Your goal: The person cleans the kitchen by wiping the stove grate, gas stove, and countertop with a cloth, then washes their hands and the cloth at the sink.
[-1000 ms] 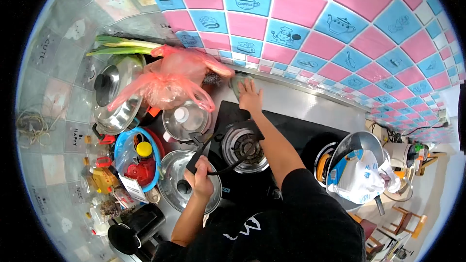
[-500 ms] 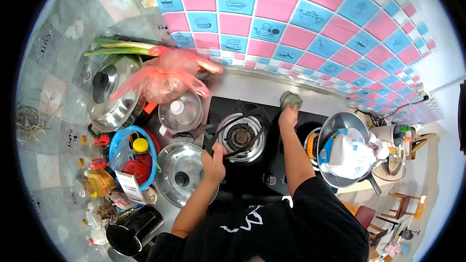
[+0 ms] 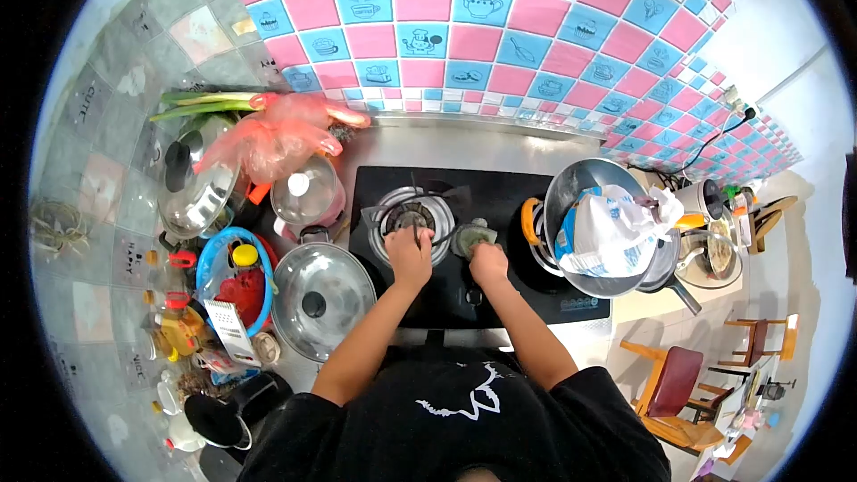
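Observation:
My left hand (image 3: 411, 254) is closed on a black pan support (image 3: 440, 239), held tilted over the left burner (image 3: 409, 215). The burner has a silver drip ring around its dark centre. In my right hand (image 3: 488, 261) is a bunched grey-green cloth (image 3: 471, 237), just right of the burner and up against the pan support; I cannot tell how firmly they touch. Both hands are above the black gas hob (image 3: 491, 186). Parts of the support blend into the dark hob and are hard to make out.
On the hob's right side sits a wok (image 3: 571, 180) containing a white plastic bag (image 3: 611, 228). A lidded pan (image 3: 323, 308), small pot (image 3: 308, 192), blue basin (image 3: 207, 259) and large steel pot (image 3: 201, 201) crowd the left. A tiled wall (image 3: 424, 0) rises behind.
My right hand has brought the cloth from the hob's back edge forward and left, beside the burner. My left hand keeps hold of the pan support, now tilted differently. The view has shifted.

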Action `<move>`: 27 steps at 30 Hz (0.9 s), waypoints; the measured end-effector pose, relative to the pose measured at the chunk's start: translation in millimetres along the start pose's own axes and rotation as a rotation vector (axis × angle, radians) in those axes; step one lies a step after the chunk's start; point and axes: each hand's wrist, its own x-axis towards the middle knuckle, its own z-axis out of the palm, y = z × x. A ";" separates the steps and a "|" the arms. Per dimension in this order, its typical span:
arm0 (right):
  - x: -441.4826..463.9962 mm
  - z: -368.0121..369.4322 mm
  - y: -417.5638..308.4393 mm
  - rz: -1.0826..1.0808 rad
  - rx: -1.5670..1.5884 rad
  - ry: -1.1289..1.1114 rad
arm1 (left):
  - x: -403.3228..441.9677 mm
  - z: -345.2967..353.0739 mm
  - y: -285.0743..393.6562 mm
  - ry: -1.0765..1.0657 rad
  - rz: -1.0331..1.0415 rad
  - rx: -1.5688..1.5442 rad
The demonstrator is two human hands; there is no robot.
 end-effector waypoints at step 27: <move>-13.5 11.5 10.9 -0.195 0.017 0.160 | -48.4 13.8 -15.3 -0.233 -0.722 0.628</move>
